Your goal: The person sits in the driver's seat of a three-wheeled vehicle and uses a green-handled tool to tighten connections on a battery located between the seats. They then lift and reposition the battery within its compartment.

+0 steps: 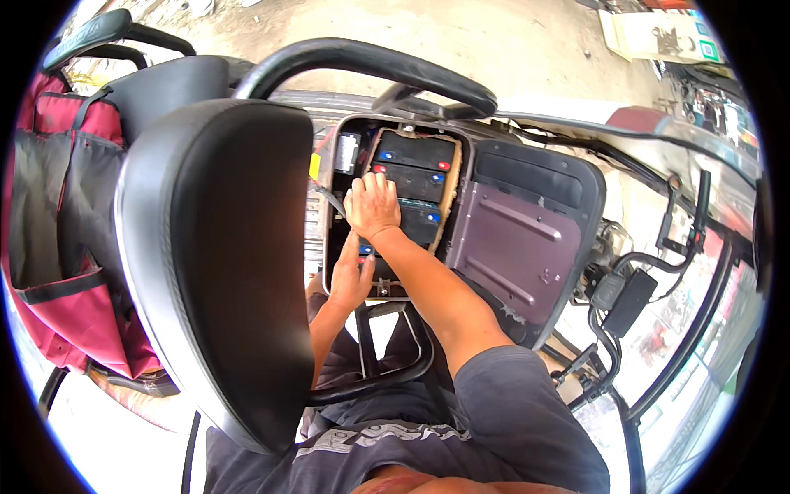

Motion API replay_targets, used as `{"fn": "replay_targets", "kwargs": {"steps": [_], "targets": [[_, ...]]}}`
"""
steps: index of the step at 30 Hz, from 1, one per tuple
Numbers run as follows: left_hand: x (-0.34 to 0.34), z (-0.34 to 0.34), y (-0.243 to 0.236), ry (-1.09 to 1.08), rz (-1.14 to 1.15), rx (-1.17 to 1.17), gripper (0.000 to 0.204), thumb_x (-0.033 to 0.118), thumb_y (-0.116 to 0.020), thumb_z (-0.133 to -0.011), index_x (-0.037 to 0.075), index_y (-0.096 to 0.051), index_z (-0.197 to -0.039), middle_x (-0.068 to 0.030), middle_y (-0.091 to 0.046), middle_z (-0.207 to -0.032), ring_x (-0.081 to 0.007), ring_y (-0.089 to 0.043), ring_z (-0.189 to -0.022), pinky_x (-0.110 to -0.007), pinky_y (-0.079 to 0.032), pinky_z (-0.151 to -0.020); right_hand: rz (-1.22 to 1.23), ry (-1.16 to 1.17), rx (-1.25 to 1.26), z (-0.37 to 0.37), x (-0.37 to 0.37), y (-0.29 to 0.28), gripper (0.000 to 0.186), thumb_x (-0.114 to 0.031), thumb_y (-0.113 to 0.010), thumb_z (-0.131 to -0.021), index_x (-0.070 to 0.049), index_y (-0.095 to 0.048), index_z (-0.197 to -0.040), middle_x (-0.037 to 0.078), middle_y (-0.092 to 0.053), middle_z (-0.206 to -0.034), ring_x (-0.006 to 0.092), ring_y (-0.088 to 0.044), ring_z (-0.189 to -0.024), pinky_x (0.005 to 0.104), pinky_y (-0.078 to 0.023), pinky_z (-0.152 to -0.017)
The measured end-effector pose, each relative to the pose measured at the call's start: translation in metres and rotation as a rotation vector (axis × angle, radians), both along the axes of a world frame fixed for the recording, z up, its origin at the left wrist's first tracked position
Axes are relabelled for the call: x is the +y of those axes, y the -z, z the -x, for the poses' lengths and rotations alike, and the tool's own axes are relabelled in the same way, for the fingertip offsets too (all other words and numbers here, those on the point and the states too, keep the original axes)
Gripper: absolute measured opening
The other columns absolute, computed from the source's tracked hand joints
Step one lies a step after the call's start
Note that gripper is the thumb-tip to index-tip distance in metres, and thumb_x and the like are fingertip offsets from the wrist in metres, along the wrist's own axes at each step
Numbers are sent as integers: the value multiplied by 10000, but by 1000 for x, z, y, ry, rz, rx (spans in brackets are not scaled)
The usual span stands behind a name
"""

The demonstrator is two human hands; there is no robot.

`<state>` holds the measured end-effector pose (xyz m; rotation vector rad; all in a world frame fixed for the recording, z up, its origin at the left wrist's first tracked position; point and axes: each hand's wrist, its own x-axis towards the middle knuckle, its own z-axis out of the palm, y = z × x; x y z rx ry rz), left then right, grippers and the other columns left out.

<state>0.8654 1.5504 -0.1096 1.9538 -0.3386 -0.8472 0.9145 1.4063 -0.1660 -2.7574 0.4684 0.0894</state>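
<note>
Several dark batteries (415, 155) with red and blue terminals lie in a row inside an open compartment (332, 267). My right hand (374, 202) reaches over their left side, its fingers curled downward and close together. Whatever those fingers hold, if anything, is hidden beneath them. Just below the right wrist is my left hand (352, 278), fingers stretched forward and thumb apart, by the nearer batteries. A grey cable (331, 199) runs in from the left toward my right hand. Brown cardboard-like padding (451, 183) lines the right side of the batteries.
A purple-brown seat lid (518, 247) lies folded back to the right of the compartment. At the left a large black backrest (222, 255) stands close to my left arm. A black tubular rail (354, 56) arches beyond. Handlebar parts and cables (613, 288) are at the far right.
</note>
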Motion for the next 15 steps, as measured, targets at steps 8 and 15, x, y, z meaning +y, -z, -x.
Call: {"fn": "replay_targets", "kwargs": {"steps": [8, 15], "targets": [[5, -13, -6, 63, 33, 81, 680, 88, -611, -931, -36, -341, -1543, -280, -424, -1543, -431, -420, -1431, -419, -350, -1171, -124, -34, -154, 3, -3, -7, 183, -190, -634, -851, -80, -620, -996, 93, -583, -1033, 309, -549, -1024, 445, -436, -884], [27, -8, -2, 101, 16, 95, 622, 110, -581, -967, -23, -375, -1538, -249, -424, -1563, -364, -412, -1459, -396, -324, -1191, -63, 29, -91, 13, -18, -7, 173, -240, -603, -875, -88, -609, -958, 98, -583, -1015, 312, -540, -1016, 445, -423, -889]]}}
